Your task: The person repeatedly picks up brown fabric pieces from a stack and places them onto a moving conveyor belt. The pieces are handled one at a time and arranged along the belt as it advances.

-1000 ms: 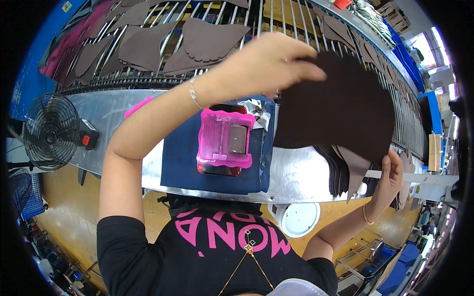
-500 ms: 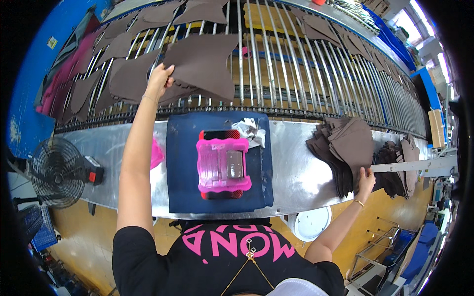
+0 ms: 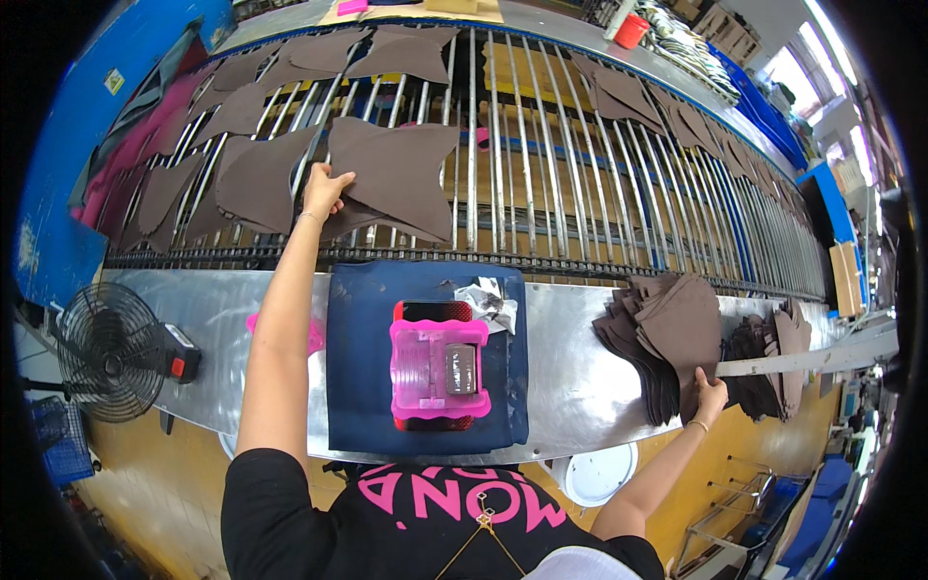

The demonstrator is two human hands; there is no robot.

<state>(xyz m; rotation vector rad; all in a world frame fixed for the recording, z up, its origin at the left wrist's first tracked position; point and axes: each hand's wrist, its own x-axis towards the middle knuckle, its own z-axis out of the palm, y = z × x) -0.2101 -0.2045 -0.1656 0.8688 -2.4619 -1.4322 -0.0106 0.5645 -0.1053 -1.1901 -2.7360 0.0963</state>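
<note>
Factory-floor setting. Yellow-tan floor [image 3: 174, 454], glossy in patches. Steel bench [image 3: 570, 348] runs across the middle, throwing back bright glare. Behind it: wide conveyor bed [image 3: 473, 164] of parallel metal rods, chain along the near edge. Big blue panel [image 3: 68, 174] closes off the left side (scuffed, small yellow sticker on it). Grey worktop [image 3: 546, 16] beyond the conveyor, red bucket [image 3: 632, 31] near its right part. Upper right: bright window [image 3: 795, 77], long white light strip [image 3: 833, 48] beside it. Lower right: tubular metal frame [image 3: 730, 493] on the floor. Far right is cluttered, too small to make out.
</note>
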